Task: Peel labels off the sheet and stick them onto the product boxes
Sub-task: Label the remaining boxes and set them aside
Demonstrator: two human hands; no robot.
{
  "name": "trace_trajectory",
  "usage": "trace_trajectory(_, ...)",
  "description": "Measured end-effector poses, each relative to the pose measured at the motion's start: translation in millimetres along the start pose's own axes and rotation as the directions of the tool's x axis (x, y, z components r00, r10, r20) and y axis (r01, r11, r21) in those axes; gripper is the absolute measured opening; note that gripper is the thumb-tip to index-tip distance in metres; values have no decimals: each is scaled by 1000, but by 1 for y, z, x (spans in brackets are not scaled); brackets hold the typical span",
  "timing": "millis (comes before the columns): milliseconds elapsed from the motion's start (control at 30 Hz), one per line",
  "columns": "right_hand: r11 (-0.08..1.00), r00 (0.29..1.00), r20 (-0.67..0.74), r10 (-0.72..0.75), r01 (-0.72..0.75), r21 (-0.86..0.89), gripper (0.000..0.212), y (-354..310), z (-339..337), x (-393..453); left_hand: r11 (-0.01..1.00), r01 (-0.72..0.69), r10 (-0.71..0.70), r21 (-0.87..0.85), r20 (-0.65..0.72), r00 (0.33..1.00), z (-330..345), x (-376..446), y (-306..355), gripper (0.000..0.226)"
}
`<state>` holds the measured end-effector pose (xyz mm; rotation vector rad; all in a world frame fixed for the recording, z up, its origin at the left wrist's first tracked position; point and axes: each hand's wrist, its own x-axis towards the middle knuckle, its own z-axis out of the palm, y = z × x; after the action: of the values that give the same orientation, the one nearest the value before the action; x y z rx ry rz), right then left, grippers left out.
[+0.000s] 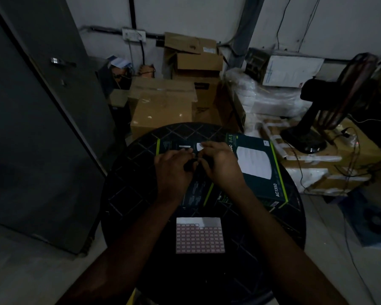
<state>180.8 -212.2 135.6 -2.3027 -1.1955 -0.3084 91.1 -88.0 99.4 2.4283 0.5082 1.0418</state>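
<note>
A label sheet [200, 235] with a grid of small pink-edged labels lies on the round dark table [128, 190], near me; its top row is partly bare. Two dark product boxes with green edges lie beyond it: one under my hands [174, 144], and a larger one [257, 164] at the right marked AC1350. My left hand [174, 170] and my right hand [220, 164] meet over the left box, fingertips together. The light is too dim to tell whether a label sits between the fingers.
Brown cardboard cartons [163, 106] are stacked behind the table. A grey metal cabinet [37, 128] stands at the left. A pedestal fan [330, 102] and loose cables rest on wrapped boxes at the right. Plastic-wrapped goods [264, 97] sit behind.
</note>
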Motion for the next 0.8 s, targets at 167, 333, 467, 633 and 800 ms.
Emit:
trace_trajectory(167, 1000, 988, -149, -24, 24, 1, 11, 7, 18, -15, 999, -36, 37, 30, -4, 999, 0, -6, -1, 24)
trace_trajectory(333, 999, 973, -227, -29, 35, 22, 10, 15, 17, -18, 996, -75, 74, 43, 25, 997, 0, -10, -4, 24)
trace_trajectory(467, 994, 949, -303, 87, -64, 84, 14, 28, 16, -29, 994, -108, 108, 3, 16, 994, -2, -15, -5, 26)
trace_trajectory(633, 970, 952, -251, 175, -123, 208, 17, 26, 17, -30, 996, -70, 69, 47, 36, 997, -5, -25, -13, 31)
trace_trajectory(800, 912, 938, -214, 274, -183, 368, 20, 45, -4, -37, 991, -26, 29, -134, 16, 999, -17, -20, -35, 28)
